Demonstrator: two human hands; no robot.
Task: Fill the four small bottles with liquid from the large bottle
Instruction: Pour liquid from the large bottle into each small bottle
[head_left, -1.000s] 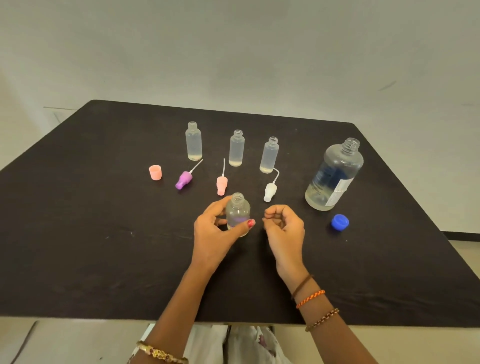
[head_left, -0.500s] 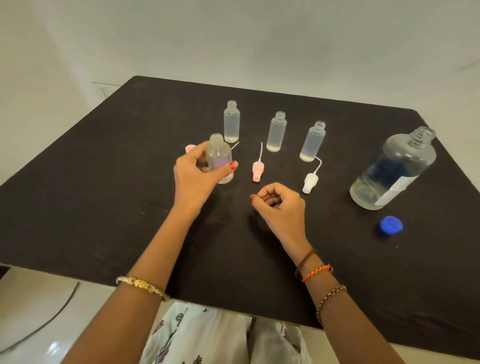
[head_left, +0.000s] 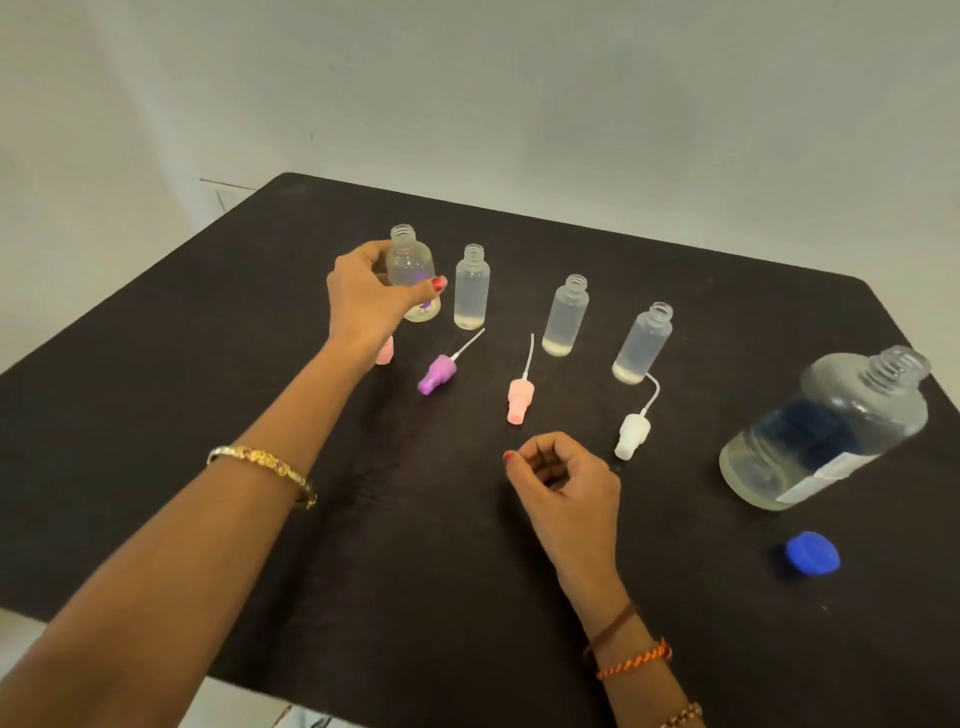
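Nearest you, your right hand (head_left: 563, 475) rests curled and empty mid-table (head_left: 156, 364). The large bottle (head_left: 826, 431) stands open by the right edge, its blue cap (head_left: 812, 554) nearer you. Your left hand (head_left: 369, 301) grips a small bottle (head_left: 410, 270) beside three others toward the far edge.

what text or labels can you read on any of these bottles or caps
No text can be read anywhere.
Large bottle: a white label near its base, with print too blurred to read.
Small bottle held in the left hand: a small purple mark low on it, no legible letters.
Other three small bottles, the nozzle caps and the blue cap: no print visible.
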